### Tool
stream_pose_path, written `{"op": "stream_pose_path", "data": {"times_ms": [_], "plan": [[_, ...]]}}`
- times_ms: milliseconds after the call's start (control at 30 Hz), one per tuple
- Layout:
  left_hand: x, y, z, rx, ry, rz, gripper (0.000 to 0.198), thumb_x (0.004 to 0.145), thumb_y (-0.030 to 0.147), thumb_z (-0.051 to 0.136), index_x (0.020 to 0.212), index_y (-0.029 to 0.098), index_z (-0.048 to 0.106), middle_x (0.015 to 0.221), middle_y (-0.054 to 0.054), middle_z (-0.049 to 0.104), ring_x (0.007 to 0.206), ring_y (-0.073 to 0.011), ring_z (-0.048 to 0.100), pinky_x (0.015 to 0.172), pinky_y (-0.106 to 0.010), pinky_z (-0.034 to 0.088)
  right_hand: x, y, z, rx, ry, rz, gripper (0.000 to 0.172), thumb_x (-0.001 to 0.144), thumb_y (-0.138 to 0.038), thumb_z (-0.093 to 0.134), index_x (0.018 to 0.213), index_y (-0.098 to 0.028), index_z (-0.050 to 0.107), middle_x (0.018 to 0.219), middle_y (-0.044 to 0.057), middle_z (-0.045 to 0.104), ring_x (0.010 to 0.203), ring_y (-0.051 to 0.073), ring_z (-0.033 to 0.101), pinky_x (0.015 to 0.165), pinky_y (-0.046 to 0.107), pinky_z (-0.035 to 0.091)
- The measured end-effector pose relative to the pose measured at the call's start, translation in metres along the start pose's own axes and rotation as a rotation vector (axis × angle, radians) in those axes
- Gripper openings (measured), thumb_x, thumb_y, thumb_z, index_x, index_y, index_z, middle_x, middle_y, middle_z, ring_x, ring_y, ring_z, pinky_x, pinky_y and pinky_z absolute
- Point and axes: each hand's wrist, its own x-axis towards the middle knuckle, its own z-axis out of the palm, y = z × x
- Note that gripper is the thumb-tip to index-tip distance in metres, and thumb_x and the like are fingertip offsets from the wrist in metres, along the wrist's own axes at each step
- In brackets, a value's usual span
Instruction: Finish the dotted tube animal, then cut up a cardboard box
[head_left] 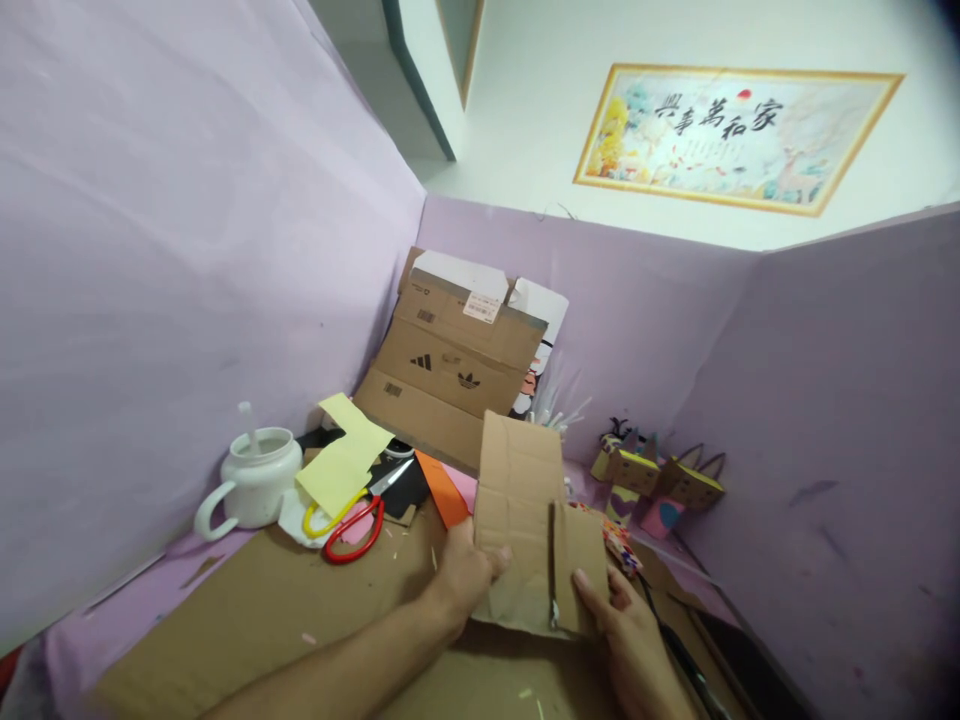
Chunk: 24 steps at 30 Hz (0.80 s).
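My left hand [466, 572] grips the left edge of a tall piece of brown cardboard [517, 500], its thumb lying on the front face. At the lower right, my right hand [611, 610] pinches a smaller cardboard strip [581, 560], thumb in front and fingers behind. The strip overlaps the right part of the larger piece; whether the two are joined I cannot tell. Both pieces are held up above the cardboard mat. Scissors [367, 520] with one red and one yellow handle lie left of my left hand, beside an orange paper strip [441, 488].
A white mug-like pot [259, 480] stands at the left. Yellow paper [345, 460] lies near the scissors. A flattened shoe box [457, 350] leans on the back wall. Small decorated cardboard bags [634, 468] sit at the right. Purple walls [615, 320] enclose the cardboard mat [247, 620].
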Motion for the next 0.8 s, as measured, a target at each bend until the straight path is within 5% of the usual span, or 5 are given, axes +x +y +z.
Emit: {"op": "stream_pose_path", "data": {"times_ms": [167,367,533,667,800], "plan": [[0.016,0.013,-0.016,0.082,0.225,0.126,0.025,0.062,0.012,0.056,0.086,0.012,0.063,0.078,-0.007,0.07,0.072,-0.0204,0.064,0.06,-0.027,0.051,0.0,0.001,-0.003,0.094,0.037,0.091,0.073,0.053,-0.044,0.074,0.116,-0.014,0.054,0.092,0.01,0.07,0.089,0.033,0.064,0.076,0.042,0.051],[0.054,0.057,-0.093,0.23,0.699,0.245,0.026,0.068,0.018,0.05,0.094,0.015,0.053,0.098,-0.01,0.065,0.085,-0.021,0.063,0.067,-0.028,0.05,-0.019,-0.002,0.025,0.142,-0.111,0.253,0.077,0.056,-0.029,0.068,0.128,-0.019,0.043,0.104,0.009,0.067,0.092,0.029,0.063,0.078,0.04,0.051],[0.065,0.079,-0.137,0.49,0.901,0.153,0.036,0.065,0.01,0.05,0.1,0.012,0.05,0.1,-0.019,0.063,0.094,-0.0308,0.06,0.077,-0.039,0.047,-0.017,-0.016,0.085,0.192,-0.427,0.283,0.065,0.051,-0.015,0.062,0.115,-0.016,0.051,0.098,0.009,0.067,0.089,0.026,0.064,0.078,0.038,0.051],[0.06,0.084,-0.137,0.707,0.942,0.118,0.056,0.067,0.013,0.048,0.122,0.009,0.038,0.102,-0.023,0.061,0.097,-0.0399,0.057,0.075,-0.05,0.044,0.0,-0.017,0.151,0.019,-0.543,0.137,0.045,0.05,-0.016,0.055,0.094,-0.015,0.059,0.085,0.008,0.069,0.081,0.026,0.065,0.073,0.038,0.051],[0.059,0.08,-0.134,0.928,1.004,0.169,0.078,0.067,0.018,0.049,0.137,0.008,0.014,0.119,-0.024,0.051,0.091,-0.0385,0.059,0.07,-0.048,0.047,0.02,-0.001,0.196,-0.102,-0.509,0.06,0.036,0.048,-0.012,0.053,0.084,-0.016,0.061,0.077,0.005,0.07,0.081,0.026,0.065,0.073,0.038,0.051]]}}
